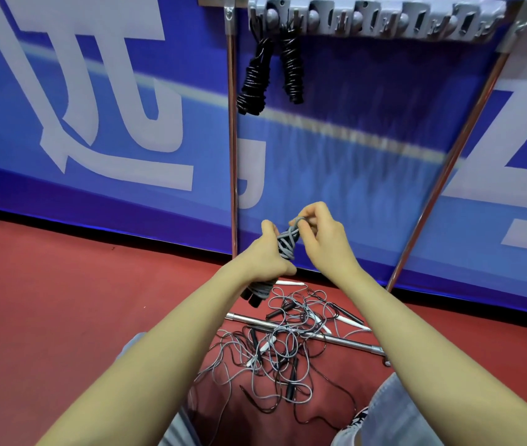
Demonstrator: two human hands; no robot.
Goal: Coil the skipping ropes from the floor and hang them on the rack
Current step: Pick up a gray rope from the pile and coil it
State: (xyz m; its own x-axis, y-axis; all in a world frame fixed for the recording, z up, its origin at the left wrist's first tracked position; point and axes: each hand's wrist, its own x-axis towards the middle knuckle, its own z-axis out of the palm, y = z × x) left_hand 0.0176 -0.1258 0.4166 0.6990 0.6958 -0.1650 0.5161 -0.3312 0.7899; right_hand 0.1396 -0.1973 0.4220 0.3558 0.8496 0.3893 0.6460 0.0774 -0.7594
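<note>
Left hand (263, 260) clenched around the grey rope bundle (286, 244) held mid-air in front of the rack's legs, right hand (316, 235) pinching the loose loop at the bundle's top. Best done by keeping the left grip firm on the handles and wraps while tucking that last loop snugly, so nothing unwinds before hanging on the grey rack (374, 19) far above, right of the two black coils (270, 75). More tangled ropes (287, 346) lying on the red floor (62, 284) near the knees.
</note>
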